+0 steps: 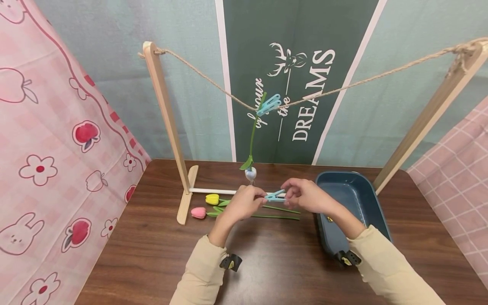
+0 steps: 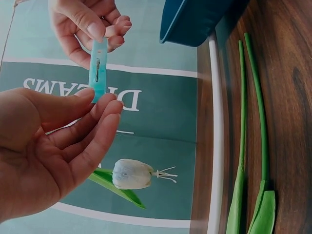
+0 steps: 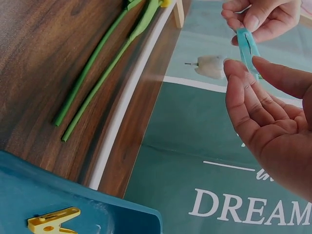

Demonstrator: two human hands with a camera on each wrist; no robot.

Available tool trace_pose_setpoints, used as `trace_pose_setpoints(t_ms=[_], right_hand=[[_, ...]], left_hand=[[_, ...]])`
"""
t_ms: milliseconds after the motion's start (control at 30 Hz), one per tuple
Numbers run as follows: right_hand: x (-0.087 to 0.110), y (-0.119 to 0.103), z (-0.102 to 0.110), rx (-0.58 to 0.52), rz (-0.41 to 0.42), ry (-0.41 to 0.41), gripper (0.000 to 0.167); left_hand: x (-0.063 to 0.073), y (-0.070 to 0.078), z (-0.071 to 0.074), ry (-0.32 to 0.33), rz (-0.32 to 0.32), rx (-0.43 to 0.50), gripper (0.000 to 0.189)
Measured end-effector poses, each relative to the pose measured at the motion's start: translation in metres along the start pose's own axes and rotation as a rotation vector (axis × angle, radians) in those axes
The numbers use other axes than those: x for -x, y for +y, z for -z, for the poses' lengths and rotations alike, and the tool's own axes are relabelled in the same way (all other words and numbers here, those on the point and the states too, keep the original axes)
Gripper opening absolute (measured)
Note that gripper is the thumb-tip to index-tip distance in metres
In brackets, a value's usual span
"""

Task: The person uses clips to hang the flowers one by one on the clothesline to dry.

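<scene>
A light blue clothespin [image 1: 275,197] is between my two hands, above the table. My left hand [image 1: 242,204] pinches its left end between thumb and fingertips. At its right end, where the two legs spread apart, the thumb and fingers of my right hand [image 1: 309,195] hold it. Just behind the hands, a white-and-blue tulip [image 1: 250,174] hangs head down. Its stem is clipped to the rope [image 1: 207,79] by another light blue clothespin [image 1: 270,104]. A yellow tulip [image 1: 212,199] and a pink tulip [image 1: 198,212] lie beneath my hands, their stems pointing right.
The sagging rope is strung between a left wooden post [image 1: 166,114] and a right wooden post [image 1: 431,114]. A white rod [image 1: 211,192] runs low behind the tulips. By my right forearm stands a dark blue tray [image 1: 375,197], with a yellow clothespin [image 3: 52,222] inside.
</scene>
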State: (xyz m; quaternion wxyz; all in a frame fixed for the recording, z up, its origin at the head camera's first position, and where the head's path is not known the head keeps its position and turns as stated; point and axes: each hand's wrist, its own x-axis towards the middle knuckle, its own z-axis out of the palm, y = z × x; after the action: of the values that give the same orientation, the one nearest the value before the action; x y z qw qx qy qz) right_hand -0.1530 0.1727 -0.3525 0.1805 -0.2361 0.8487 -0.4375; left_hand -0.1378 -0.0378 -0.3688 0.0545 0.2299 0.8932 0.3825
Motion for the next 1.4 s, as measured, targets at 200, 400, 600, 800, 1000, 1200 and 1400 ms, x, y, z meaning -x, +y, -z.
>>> trace_pose_setpoints(t_ms=[200, 400, 600, 800, 1000, 1200, 1400], right_hand=[[0.0003, -0.0005, -0.0001, -0.026, -0.009, -0.012, 0.025], [-0.0006, 0.0, 0.0009, -0.022, -0.003, -0.012, 0.024], [-0.0024, 0.0015, -0.0004, 0.031, 0.015, 0.015, 0.02], [-0.0036, 0.0024, -0.0011, 0.128, 0.04, 0.095, 0.019], [-0.0047, 0.0017, -0.0009, 0.164, 0.058, 0.134, 0.016], [-0.0039, 0.0019, 0.0012, 0.217, 0.058, 0.184, 0.012], [-0.0021, 0.0024, 0.0018, 0.247, 0.029, 0.218, 0.006]], left_hand=[[-0.001, -0.0008, 0.0, 0.004, 0.008, -0.008, 0.009], [-0.0015, -0.0018, 0.0004, 0.005, -0.005, -0.008, 0.009], [-0.0016, -0.0024, 0.0006, 0.006, -0.006, -0.012, 0.009], [-0.002, -0.003, 0.0006, 0.001, 0.003, -0.005, 0.01], [-0.0021, -0.0038, 0.0011, -0.003, 0.02, 0.006, 0.011], [-0.0015, -0.0048, 0.0031, 0.004, 0.015, -0.006, 0.012], [0.0009, -0.0086, 0.0054, 0.022, 0.02, -0.022, 0.014]])
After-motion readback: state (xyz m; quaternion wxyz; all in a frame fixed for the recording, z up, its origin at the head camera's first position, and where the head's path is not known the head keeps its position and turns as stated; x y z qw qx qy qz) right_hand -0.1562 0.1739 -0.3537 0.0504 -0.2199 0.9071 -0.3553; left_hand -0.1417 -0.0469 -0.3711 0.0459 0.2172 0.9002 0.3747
